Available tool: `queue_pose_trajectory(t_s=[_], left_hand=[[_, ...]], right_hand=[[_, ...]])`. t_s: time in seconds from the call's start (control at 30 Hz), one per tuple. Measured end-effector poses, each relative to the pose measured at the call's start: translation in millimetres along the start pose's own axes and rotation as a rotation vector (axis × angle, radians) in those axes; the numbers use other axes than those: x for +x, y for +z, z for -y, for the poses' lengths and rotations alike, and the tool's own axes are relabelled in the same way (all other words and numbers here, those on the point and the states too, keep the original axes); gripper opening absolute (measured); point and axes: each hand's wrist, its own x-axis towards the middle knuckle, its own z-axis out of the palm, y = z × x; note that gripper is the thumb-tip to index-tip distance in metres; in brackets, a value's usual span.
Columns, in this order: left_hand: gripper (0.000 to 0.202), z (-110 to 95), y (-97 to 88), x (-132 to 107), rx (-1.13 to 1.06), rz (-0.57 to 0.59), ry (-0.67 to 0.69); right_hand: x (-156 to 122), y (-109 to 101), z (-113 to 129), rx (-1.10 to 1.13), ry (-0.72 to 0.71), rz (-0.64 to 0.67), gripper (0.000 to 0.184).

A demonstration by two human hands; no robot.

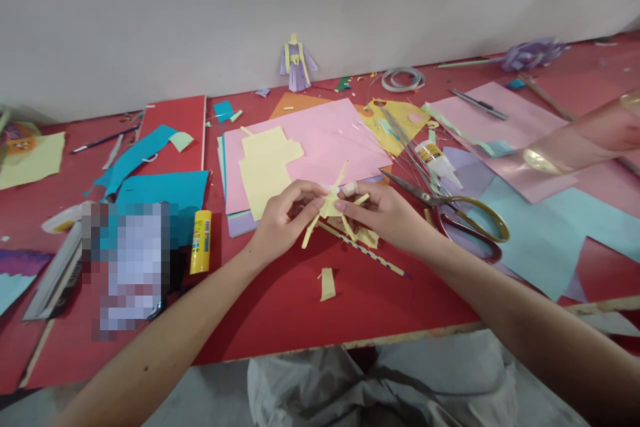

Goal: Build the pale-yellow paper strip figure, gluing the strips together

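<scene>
My left hand (283, 220) and my right hand (383, 213) meet over the red table (280, 307), both pinching a small pale yellow paper piece (331, 203) with thin strips sticking out of it. A finger of my right hand wears a bandage. Below the hands lie a striped pencil (367, 255) and a loose yellow paper scrap (327, 283). Behind them sits a stack of pink paper (320, 143) with a cut yellow sheet (265, 167) on top.
Scissors (450, 210) and a glue bottle (437, 160) lie right of my hands, a yellow glue stick (201, 241) to the left. Blue, pink and purple sheets cover much of the table. A paper doll (297, 63) stands at the wall. Another person's forearm (585, 140) reaches in at right.
</scene>
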Motion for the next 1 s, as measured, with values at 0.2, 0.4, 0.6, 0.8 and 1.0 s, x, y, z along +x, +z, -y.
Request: queue_pose_trajectory(t_s=[0.2,0.4,0.6,0.8,1.0], left_hand=[[0.014,-0.9,-0.5,-0.4,0.001,0.009,0.02],[0.014,-0.8,-0.4,0.1,0.025,0.008,0.048],[0.015,0.0,-0.4,-0.4,0.003,0.011,0.021],[0.017,-3.2,-0.2,0.3,-0.157,0.038,-0.056],[0.02,-3.8,0.5,2.6,-0.193,0.067,-0.09]], right_hand=[[-0.1,-1.1,-2.7,0.001,-0.02,-0.031,0.026],[0.3,-0.8,-1.2,0.016,-0.007,0.037,0.025],[0.1,-0.2,3.4,0.021,0.006,0.04,0.028],[-0.7,-0.4,0.1,-0.029,-0.063,-0.025,0.026],[-2.5,-0.1,-2.2,-0.21,-0.249,-0.074,0.015]])
